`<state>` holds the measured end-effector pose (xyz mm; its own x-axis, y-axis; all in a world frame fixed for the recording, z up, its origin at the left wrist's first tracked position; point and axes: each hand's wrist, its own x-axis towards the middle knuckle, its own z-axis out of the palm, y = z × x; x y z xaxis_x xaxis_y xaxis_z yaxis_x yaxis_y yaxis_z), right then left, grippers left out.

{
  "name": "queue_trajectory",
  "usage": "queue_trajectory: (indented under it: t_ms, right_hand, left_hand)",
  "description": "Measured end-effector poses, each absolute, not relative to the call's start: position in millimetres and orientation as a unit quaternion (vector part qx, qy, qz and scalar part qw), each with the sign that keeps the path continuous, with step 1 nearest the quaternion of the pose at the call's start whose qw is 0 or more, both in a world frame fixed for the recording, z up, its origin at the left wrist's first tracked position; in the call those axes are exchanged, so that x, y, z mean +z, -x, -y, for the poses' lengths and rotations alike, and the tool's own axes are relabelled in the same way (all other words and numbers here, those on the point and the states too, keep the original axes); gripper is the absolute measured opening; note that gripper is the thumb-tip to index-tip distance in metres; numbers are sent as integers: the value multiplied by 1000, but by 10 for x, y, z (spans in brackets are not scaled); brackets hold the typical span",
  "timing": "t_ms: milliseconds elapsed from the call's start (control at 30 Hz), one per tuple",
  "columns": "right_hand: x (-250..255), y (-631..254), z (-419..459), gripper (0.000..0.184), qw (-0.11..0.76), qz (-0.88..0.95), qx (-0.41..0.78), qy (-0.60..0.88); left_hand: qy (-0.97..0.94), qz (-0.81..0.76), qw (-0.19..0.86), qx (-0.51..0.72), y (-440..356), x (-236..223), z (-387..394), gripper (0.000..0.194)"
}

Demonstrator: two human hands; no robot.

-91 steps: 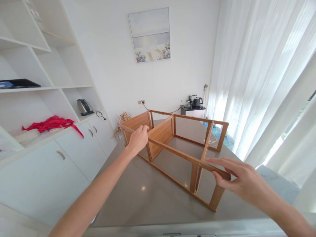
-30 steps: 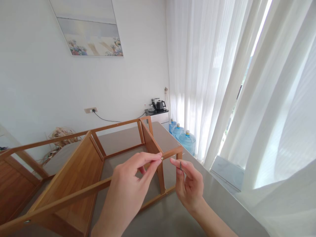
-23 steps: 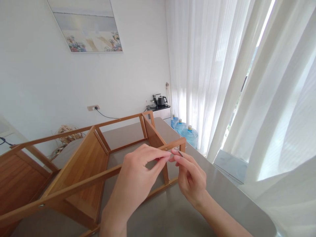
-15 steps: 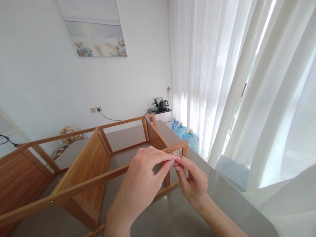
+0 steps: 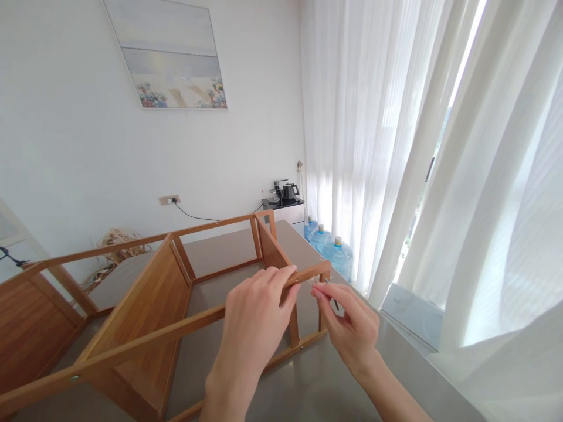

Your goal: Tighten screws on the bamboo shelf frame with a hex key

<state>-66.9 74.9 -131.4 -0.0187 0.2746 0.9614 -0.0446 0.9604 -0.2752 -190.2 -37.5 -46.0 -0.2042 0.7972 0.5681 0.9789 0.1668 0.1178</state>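
Observation:
A wooden shelf rack (image 5: 162,330) lies on its side on the grey table. My left hand (image 5: 255,310) is closed around its upper rail close to the right end, thumb on the near side and fingers over the top. Just right of that rail end, my right hand (image 5: 352,313) pinches a thin metal tool (image 5: 336,305) that looks like a hex key. Its tip shows by the fingertips, while the fingers cover its middle. A bolt head (image 5: 74,378) shows on the near rail at the left.
The grey table (image 5: 373,375) runs under the rack. Blue water bottles (image 5: 338,255) stand on the floor beyond its right edge, near white curtains (image 5: 352,117). A black kettle (image 5: 289,191) sits on a cabinet at the back. Dried stalks (image 5: 116,241) lie behind the rack.
My hands have parted. The left has gone from fingertip contact with the right to the rack's rail; the right has shifted slightly right and down with the thin tool. The view has tilted slightly up.

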Motion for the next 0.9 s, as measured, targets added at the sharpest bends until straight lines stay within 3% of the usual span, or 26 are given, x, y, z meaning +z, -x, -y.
queue_trajectory:
  t_ms: [333, 667, 900]
  right_hand:
    - [-1376, 693, -667, 36, 646, 748, 147, 40]
    - [-1329, 688, -576, 44, 664, 740, 102, 33]
    - [-1292, 705, -555, 44, 654, 744, 126, 59]
  left_hand:
    - [618, 738, 162, -219, 1868, -410, 456, 24]
    - [623, 724, 101, -278, 1881, -377, 554, 23]
    - [620, 719, 130, -288, 1892, -390, 535, 20]
